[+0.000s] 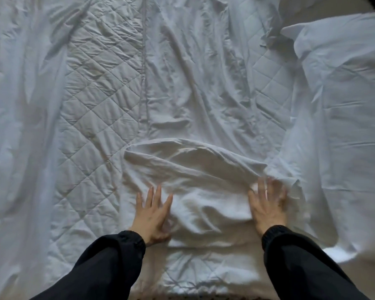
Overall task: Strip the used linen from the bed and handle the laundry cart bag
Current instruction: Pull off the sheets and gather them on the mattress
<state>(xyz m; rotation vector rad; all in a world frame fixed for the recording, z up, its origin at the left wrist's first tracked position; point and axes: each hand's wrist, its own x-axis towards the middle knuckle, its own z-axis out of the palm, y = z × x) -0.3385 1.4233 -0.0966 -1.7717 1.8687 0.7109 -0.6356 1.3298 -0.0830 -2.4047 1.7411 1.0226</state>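
A folded bundle of white linen (195, 191) lies on the bed in front of me. My left hand (153, 213) presses flat on its left side with fingers spread and straight. On the bundle's right edge rests my right hand (267, 204), fingers extended and blurred by motion. Both arms wear black sleeves. A loose white sheet (204, 83) lies rumpled across the middle of the bed. Beneath it shows the quilted mattress pad (95, 94). No laundry cart or bag is in view.
A white pillow (342, 68) lies at the right, with more crumpled white linen (325, 169) below it. Another wrinkled sheet (20, 105) covers the bed's left side. The bed's near edge runs along the bottom of the view.
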